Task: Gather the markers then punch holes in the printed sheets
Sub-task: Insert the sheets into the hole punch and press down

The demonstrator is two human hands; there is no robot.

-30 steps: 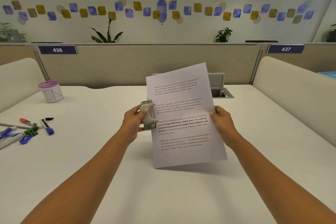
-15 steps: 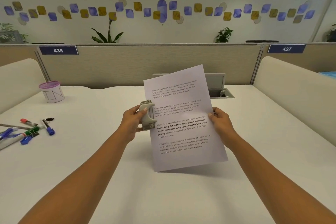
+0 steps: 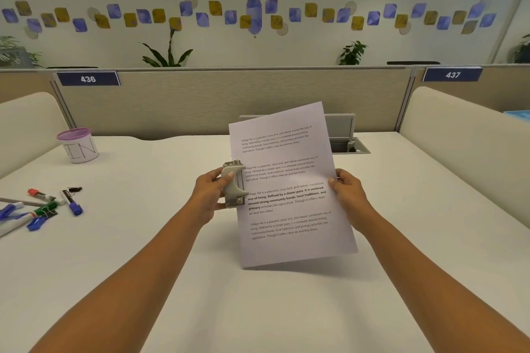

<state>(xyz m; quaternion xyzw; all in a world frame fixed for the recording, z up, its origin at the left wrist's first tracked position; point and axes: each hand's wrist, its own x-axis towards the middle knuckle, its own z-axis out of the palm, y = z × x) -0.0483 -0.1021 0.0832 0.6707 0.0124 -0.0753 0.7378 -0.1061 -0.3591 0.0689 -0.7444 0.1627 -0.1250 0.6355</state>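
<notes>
I hold a printed sheet (image 3: 289, 183) upright and slightly tilted above the middle of the white desk (image 3: 143, 281). My right hand (image 3: 348, 193) pinches its right edge. My left hand (image 3: 210, 195) grips a small grey hole punch (image 3: 233, 186), whose jaw sits over the sheet's left edge about halfway down. Several markers (image 3: 43, 209) with red, green and blue caps lie scattered at the desk's left edge, mixed with binder clips.
A white cup with a purple rim (image 3: 79, 146) marked "IN" stands at the back left. A cable port with a raised lid (image 3: 348, 146) sits behind the sheet. Cream dividers flank the desk, and a partition runs along the back.
The sheet and the punch have shifted slightly left and tilted a little. Both hands keep their holds.
</notes>
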